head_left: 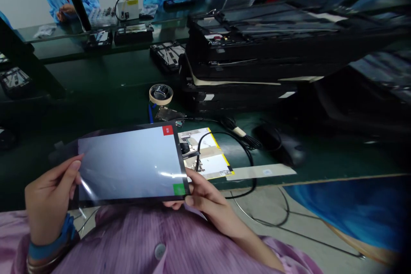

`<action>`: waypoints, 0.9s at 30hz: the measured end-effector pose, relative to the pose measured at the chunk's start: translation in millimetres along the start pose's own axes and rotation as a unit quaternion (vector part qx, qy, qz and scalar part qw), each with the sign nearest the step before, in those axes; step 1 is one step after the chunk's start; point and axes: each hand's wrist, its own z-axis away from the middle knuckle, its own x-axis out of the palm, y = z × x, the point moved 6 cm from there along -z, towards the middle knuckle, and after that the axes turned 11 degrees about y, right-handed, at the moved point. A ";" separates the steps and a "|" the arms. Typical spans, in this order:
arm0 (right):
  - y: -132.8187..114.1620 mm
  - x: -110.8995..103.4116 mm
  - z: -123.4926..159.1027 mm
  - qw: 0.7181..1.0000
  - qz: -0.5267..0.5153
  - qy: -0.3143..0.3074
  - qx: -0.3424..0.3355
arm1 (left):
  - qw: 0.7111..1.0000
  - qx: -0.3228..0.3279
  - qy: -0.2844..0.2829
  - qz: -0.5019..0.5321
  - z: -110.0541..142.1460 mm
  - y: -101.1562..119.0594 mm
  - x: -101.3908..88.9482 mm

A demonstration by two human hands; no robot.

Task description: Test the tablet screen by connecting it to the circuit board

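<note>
Through the head camera I'm seeing black trays [237, 66] stacking up at right, their contents blurring; a small black tray [167, 56] beside them is holding pale parts. Motion is smearing the far right, and the frame is cutting off the stack. My left hand [51, 199] is pinching clear film [84, 186] at the lit display panel's [128, 165] left edge; my right hand [208, 199] is gripping its right edge, above the green bench's [105, 81] near edge. Bare bench is lying open beyond the panel, left of the tape roll [161, 94].
</note>
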 end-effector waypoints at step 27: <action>-21.0 6.8 13.6 0.956 0.271 0.002 -0.111 | 0.975 -0.169 -0.026 0.142 -16.9 -56.8 10.8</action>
